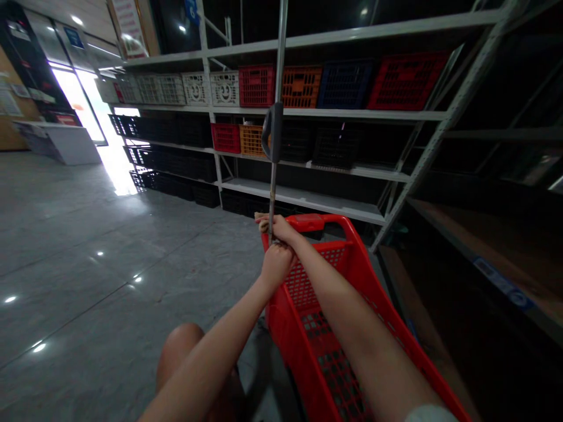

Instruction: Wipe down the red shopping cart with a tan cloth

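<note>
A metal pole [273,193] with a grey plastic grip piece [274,132] rises from the near corner of a red plastic shopping cart [347,258]. My right hand [284,228] is closed at the pole just above the cart's rim, with a bunched beige cloth [263,225] pressed against the metal. Directly below it, my left hand [278,262] is closed in a fist around the pole's lower part; its fingertips are hidden. Both forearms reach forward, the right one passing over the cart's basket.
Ahead stands a white metal shelf rack [329,112] with plastic crates, among them a red crate [407,82] and an orange crate [301,87]. Wooden shelving [492,252] borders the right side. Grey tiled floor [109,264] stretches left towards a white counter [73,143] and a bright doorway.
</note>
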A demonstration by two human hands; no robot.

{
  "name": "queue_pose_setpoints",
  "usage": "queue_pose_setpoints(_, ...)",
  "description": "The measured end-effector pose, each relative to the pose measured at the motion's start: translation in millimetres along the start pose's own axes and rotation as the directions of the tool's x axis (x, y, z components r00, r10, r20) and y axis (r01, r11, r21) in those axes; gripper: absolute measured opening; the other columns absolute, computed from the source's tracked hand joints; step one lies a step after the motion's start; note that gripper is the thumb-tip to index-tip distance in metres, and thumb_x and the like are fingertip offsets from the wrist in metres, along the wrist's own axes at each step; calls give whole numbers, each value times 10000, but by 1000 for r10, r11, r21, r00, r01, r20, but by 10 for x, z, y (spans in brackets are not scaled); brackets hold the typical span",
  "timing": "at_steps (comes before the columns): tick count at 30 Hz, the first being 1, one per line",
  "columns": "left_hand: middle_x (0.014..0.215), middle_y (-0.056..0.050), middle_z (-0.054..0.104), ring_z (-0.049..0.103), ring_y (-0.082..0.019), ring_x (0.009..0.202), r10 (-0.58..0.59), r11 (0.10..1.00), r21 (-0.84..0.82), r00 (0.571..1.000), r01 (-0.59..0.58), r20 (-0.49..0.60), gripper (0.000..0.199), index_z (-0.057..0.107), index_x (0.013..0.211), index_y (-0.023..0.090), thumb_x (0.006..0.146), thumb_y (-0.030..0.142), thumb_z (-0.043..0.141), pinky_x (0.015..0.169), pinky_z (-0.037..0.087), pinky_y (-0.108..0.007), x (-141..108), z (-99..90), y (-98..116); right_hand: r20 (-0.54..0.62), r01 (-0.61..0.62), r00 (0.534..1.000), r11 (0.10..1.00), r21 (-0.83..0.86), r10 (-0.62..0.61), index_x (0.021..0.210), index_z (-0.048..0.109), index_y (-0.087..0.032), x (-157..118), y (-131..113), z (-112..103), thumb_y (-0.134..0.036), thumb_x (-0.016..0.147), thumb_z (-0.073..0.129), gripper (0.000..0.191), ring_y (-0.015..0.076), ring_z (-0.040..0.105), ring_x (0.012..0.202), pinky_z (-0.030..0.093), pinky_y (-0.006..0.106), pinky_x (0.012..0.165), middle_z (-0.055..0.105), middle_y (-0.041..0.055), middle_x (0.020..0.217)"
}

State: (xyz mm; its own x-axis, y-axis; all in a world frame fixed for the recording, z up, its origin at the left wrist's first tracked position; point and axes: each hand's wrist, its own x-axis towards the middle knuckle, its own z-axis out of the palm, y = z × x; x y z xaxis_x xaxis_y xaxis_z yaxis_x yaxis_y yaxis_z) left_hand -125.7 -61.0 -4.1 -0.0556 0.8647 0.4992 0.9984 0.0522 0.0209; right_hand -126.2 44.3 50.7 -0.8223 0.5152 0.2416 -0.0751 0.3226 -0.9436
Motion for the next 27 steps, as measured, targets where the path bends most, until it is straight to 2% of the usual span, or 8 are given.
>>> queue_pose_setpoints(9, 880, -113, 735, 678, -237, 901, 51, 984, -163, 989, -74, -139, 162, 702, 853, 171, 887, 167, 544, 861, 526, -375, -133, 117, -2, -2, -133, 990, 949, 285, 139, 903, 713, -159, -402, -201, -56, -130, 747, 543, 233, 179, 707, 777, 567, 281, 757, 771, 68, 868)
queue_pose_setpoints(14, 942, -84, 693, 628, -209, 984, 243, 896, -276, 905, -347, -349, 176, 631, 894, 198, 872, 143, 465, 939, 514, -351, -474, 42, -175, -150, 0, 988, 951, 310, 49, 1185, 654, -204, -423, -641, -131, -200, 878, 453, 368, 191, 723, 969, 591, 301, 832, 750, 80, 1168)
queue_pose_setpoints(15, 943, -84, 679, 617, -210, 999, 200, 899, -280, 885, -337, -420, 180, 603, 873, 205, 892, 153, 432, 956, 510, -361, -514, -16, -265, -188, 71, 982, 955, 289, -16, 1257, 626, -215, -395, -786, -156, -213, 904, 433, 402, 192, 716, 1031, 592, 305, 864, 729, 75, 1233)
queue_pose_setpoints(17, 937, -89, 649, 602, -214, 998, -49, 936, -317, 835, -153, -548, 213, 547, 855, 215, 938, 173, 356, 955, 514, -384, -498, -166, -487, -241, 213, 957, 955, 206, -162, 1394, 545, -242, -310, -1073, -174, -229, 952, 379, 472, 187, 695, 1119, 590, 318, 913, 691, 59, 1316)
queue_pose_setpoints(20, 1006, -106, 645, 612, -212, 996, -449, 868, -461, 686, 183, -573, 239, 555, 968, 201, 981, 208, 316, 932, 538, -382, -255, -391, -832, -269, 301, 922, 953, 40, -280, 1525, 402, -302, -178, -1294, -20, -243, 1002, 311, 534, 175, 670, 1182, 576, 337, 960, 655, 33, 1362)
queue_pose_setpoints(21, 1040, -111, 660, 626, -210, 1011, -487, 844, -489, 697, 220, -526, 255, 574, 1020, 189, 988, 213, 322, 937, 545, -377, -153, -441, -922, -286, 294, 914, 956, -18, -287, 1527, 394, -310, -159, -1275, 90, -244, 1009, 311, 528, 174, 654, 1213, 561, 343, 991, 649, 31, 1369)
queue_pose_setpoints(24, 1089, -103, 726, 670, -211, 1066, -408, 855, -445, 874, 266, -262, 273, 648, 1095, 175, 981, 192, 400, 947, 552, -343, 51, -485, -1070, -346, 239, 896, 959, -152, -278, 1444, 469, -276, -241, -952, 499, -254, 1027, 321, 443, 175, 603, 1302, 491, 356, 1104, 642, 65, 1384)
queue_pose_setpoints(27, 1081, -108, 763, 701, -232, 1074, -417, 865, -341, 905, 368, -84, 248, 712, 1073, 169, 956, 170, 493, 937, 550, -325, 33, -424, -1074, -364, 201, 894, 960, -197, -262, 1312, 537, -217, -485, -489, 825, -246, 1016, 366, 343, 204, 658, 1209, 510, 378, 1078, 680, 121, 1284)
